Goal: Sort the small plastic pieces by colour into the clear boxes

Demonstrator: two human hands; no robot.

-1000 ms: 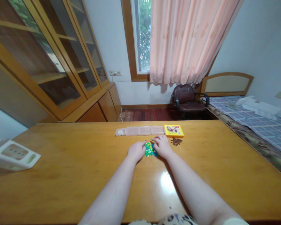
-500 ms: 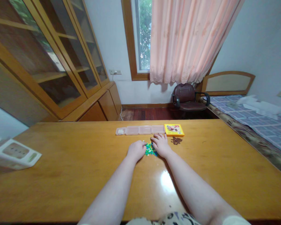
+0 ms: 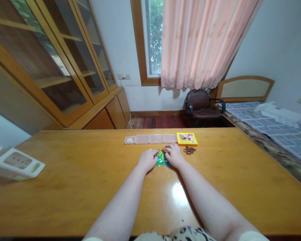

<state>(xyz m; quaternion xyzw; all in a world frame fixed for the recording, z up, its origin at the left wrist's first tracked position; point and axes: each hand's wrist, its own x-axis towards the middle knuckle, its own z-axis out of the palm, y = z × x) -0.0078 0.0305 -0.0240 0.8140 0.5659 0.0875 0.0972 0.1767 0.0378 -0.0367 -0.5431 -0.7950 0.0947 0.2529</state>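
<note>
The person's left hand (image 3: 147, 160) and right hand (image 3: 174, 155) lie palm-down on the glossy honey-coloured wooden table (image 3: 65, 187), one on either side of a small heap of tiny green, blue and yellow plastic pieces (image 3: 161, 160). The heap sits in the narrow gap between the two hands, touching or all but touching the fingertips on both sides, which meet over its far edge. Neither hand is clamped on anything: the fingers are loosely curled and rest on the table as if corralling the heap, though whether a single piece is pinched under a fingertip is too small to tell. The likeliest trouble is scatter: the pieces are tiny and loose on a slick surface, so a sideways push from either hand could send some skidding out under the palms or toward the near edge. A second risk is mixing, since a little scatter of dark brown pieces (image 3: 189, 150) lies near the right hand, just in front of a flat yellow printed box (image 3: 187, 139); a wide sweep of that hand could drag the two lots together. Beyond the hands, a row of clear plastic compartment trays (image 3: 150, 139) stands beside the yellow box, close enough for reaching fingers to nudge it.
</note>
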